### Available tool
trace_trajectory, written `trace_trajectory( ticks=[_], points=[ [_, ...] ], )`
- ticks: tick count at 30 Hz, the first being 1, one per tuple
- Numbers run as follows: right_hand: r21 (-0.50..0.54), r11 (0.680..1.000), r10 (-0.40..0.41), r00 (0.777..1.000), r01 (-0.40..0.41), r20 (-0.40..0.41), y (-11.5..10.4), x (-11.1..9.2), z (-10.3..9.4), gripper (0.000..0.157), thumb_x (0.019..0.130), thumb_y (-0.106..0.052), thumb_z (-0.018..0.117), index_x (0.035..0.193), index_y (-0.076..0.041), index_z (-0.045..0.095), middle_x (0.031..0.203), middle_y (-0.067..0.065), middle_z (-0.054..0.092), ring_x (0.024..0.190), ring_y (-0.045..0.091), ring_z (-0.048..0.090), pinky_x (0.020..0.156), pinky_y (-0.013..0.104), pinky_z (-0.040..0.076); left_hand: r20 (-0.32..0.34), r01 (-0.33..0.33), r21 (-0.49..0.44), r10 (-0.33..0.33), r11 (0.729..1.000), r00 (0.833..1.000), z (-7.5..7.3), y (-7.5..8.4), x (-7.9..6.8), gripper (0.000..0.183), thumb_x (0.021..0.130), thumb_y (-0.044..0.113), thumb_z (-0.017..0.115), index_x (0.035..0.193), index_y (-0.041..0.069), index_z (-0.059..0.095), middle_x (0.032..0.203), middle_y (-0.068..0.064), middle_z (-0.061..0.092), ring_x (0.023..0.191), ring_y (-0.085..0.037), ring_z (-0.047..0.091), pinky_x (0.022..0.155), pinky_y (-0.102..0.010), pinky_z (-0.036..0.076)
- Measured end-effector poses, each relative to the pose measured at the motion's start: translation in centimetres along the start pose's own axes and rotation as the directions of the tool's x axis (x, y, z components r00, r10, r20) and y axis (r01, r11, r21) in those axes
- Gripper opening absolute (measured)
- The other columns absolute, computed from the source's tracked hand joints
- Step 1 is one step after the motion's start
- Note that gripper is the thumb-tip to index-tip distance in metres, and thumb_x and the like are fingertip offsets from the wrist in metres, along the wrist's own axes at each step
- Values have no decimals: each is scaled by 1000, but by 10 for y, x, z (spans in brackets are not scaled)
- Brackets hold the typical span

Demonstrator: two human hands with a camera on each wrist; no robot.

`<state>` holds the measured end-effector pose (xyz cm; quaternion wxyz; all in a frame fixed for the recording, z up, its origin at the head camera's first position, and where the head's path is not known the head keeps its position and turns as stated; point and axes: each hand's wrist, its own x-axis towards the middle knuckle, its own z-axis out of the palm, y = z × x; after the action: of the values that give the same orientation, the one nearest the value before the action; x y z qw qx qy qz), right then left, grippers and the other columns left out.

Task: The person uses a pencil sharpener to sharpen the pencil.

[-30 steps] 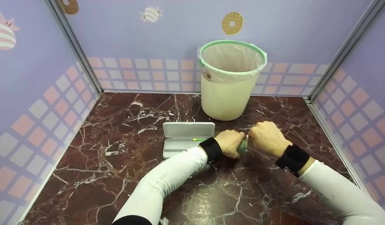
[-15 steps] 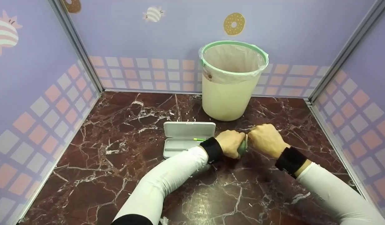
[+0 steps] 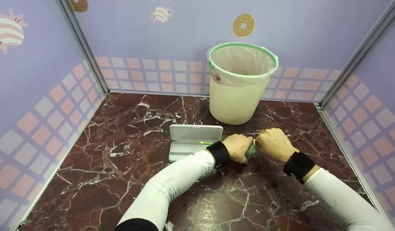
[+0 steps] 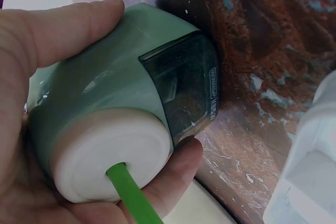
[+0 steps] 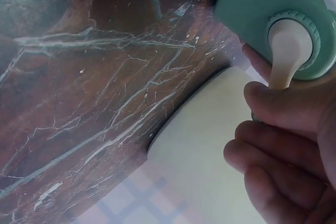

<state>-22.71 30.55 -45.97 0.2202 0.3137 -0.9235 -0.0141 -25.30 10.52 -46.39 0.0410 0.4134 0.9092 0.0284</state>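
My left hand (image 3: 238, 147) holds a green crank pencil sharpener (image 4: 100, 82) above the table. Its dark clear shavings window (image 4: 184, 80) faces the tabletop in the left wrist view. A green pencil (image 4: 134, 195) stands in the hole of the sharpener's pale round front. On the sharpener's other side, my right hand (image 3: 276, 146) pinches the cream crank handle (image 5: 289, 51) between thumb and fingers. The head view shows only a little of the sharpener (image 3: 250, 152) between the hands. Whatever part of the pencil is inside the sharpener is hidden.
A white pencil case (image 3: 196, 132) lies with its lid up beyond my left forearm. A yellow-ended green stick (image 3: 206, 143) shows there, partly hidden by the wrist. Behind stands a cream bin (image 3: 236, 106) with a green rim and liner. Patterned panels enclose the marble table (image 3: 104, 179).
The head view has shifted slightly. My left hand keeps its hold on the sharpener, and my right hand stays at the crank, turned a little from one second ago.
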Motion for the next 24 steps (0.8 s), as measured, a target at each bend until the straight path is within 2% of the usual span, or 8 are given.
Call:
trace_trajectory(
  ticks=[7,14,20,24],
  points=[
    [59,998,15,1000,-17,26,3,-2,13,31,75,-4,79,56,-16,58,54,4,59,47,29,56,48,56,52,6,-3,-7,3,1000,1000,1,0,0,55,81,37,93,124,14,67,115,-2,80,102,-26,79,87,-41,66],
    [106,994,35,999,-39,40,0,-7,21,34,70,2,79,56,-17,54,55,4,58,48,31,57,48,56,51,-15,8,-14,-8,1000,1000,3,2,1,52,82,37,92,122,15,67,114,-2,80,99,-24,78,86,-40,65],
    [122,992,18,999,-24,46,-1,-13,26,36,67,6,76,55,-18,51,54,2,55,47,28,56,46,54,51,-21,25,0,-25,1000,999,3,1,1,51,81,38,91,121,16,68,113,-2,81,99,-25,79,85,-40,66],
    [156,987,21,999,-27,42,1,-14,28,35,64,8,75,54,-17,53,54,2,57,48,28,56,48,55,50,-25,38,6,-38,999,999,1,1,2,51,80,38,91,120,17,68,111,-1,81,97,-24,79,82,-40,66]
  ],
)
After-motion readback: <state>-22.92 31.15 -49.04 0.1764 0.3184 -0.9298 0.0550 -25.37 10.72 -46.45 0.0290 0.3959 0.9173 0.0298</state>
